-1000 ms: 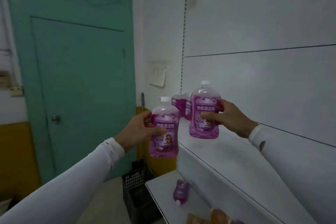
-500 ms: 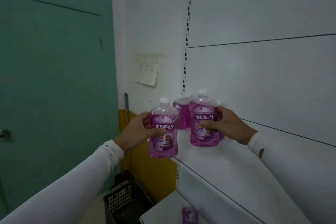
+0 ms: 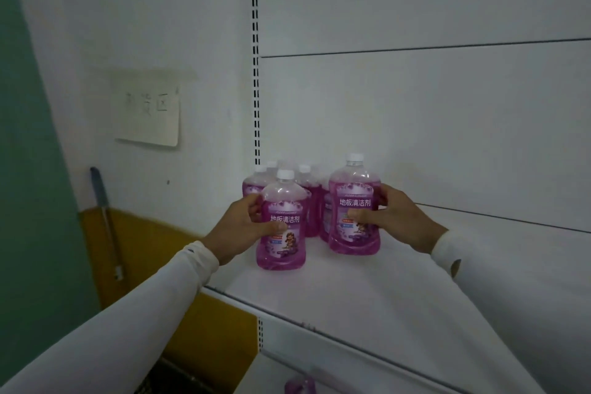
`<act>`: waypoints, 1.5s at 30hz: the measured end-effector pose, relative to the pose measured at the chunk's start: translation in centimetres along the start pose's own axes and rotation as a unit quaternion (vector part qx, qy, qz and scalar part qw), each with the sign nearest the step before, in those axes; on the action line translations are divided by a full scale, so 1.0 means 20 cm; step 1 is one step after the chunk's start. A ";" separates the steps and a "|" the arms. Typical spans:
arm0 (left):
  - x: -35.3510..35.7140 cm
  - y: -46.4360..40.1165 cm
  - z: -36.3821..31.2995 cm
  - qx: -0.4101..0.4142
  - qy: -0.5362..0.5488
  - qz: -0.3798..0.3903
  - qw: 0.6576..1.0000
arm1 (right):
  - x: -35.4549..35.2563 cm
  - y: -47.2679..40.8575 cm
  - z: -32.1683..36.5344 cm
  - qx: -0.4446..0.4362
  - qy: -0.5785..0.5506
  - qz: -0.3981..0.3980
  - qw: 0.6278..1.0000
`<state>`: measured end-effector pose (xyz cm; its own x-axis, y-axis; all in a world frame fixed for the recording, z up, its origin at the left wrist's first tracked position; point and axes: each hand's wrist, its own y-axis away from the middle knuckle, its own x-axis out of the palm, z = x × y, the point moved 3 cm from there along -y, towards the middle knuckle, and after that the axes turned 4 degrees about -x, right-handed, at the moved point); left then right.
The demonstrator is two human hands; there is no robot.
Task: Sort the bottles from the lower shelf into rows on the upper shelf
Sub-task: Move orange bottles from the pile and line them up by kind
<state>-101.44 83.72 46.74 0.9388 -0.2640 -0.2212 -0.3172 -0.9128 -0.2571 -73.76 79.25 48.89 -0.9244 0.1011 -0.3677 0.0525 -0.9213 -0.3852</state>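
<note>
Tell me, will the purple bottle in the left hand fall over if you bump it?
Probably not easily: the purple bottle looks wide-bottomed and nearly full, so likely heavy. Its smooth plastic may slip, though the left hand wraps it firmly.

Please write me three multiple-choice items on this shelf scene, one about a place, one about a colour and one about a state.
1. Where is the bottle in the left hand?
A. on the floor
B. near the upper shelf's front left end
C. on the lower shelf

2. What colour is the liquid in the bottles?
A. purple-pink
B. green
C. clear

3. What is the right hand doing?
A. hanging idle
B. pressing flat on the wall
C. gripping a bottle

Answers:
1 B: the left hand holds its bottle at the upper shelf.
2 A: every bottle shows purple-pink.
3 C: the right hand wraps round the right bottle.
</note>
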 end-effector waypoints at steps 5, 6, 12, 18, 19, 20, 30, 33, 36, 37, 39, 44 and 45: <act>0.01 -0.13 0.08 0.013 0.015 0.038 0.999 | 0.05 -0.02 -0.10 0.014 0.028 -0.020 0.999; 0.01 -0.15 0.09 0.009 0.021 0.047 0.999 | 0.07 -0.02 -0.11 0.020 0.031 -0.029 0.999; -0.02 -0.29 0.22 0.014 0.032 0.121 0.992 | 0.17 0.03 -0.13 0.048 0.067 -0.080 0.993; -0.07 -0.37 0.30 0.031 0.025 0.191 0.981 | 0.28 0.08 -0.18 0.105 0.092 -0.125 0.982; -0.08 -0.38 0.32 0.040 0.001 0.201 0.979 | 0.29 0.09 -0.19 0.114 0.088 -0.137 0.980; -0.08 -0.39 0.33 0.051 -0.037 0.207 0.976 | 0.31 0.10 -0.19 0.123 0.087 -0.147 0.978; -0.02 -0.38 0.38 0.121 -0.368 0.094 0.917 | 0.33 0.05 -0.17 0.152 0.201 -0.133 0.959; 0.01 -0.38 0.37 0.109 -0.374 0.078 0.918 | 0.33 0.00 -0.19 0.154 0.226 -0.134 0.952; 0.01 -0.40 0.37 0.095 -0.387 0.049 0.916 | 0.33 -0.02 -0.22 0.158 0.230 -0.156 0.948; 0.00 -0.40 0.37 0.089 -0.394 0.042 0.914 | 0.33 -0.03 -0.22 0.162 0.229 -0.165 0.946; 0.00 -0.41 0.37 0.082 -0.401 0.036 0.912 | 0.33 -0.04 -0.24 0.164 0.226 -0.174 0.944; 0.02 -0.43 0.39 0.073 -0.392 0.035 0.916 | 0.34 -0.07 -0.25 0.167 0.218 -0.198 0.941; 0.03 -0.44 0.40 0.073 -0.391 0.032 0.917 | 0.34 -0.08 -0.26 0.169 0.217 -0.202 0.940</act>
<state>-99.19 93.99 41.40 0.5524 0.0398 -0.8327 -0.4367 -0.8370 -0.3297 -78.16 83.25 42.63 -0.5977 0.5446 -0.5884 -0.4604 -0.8340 -0.3042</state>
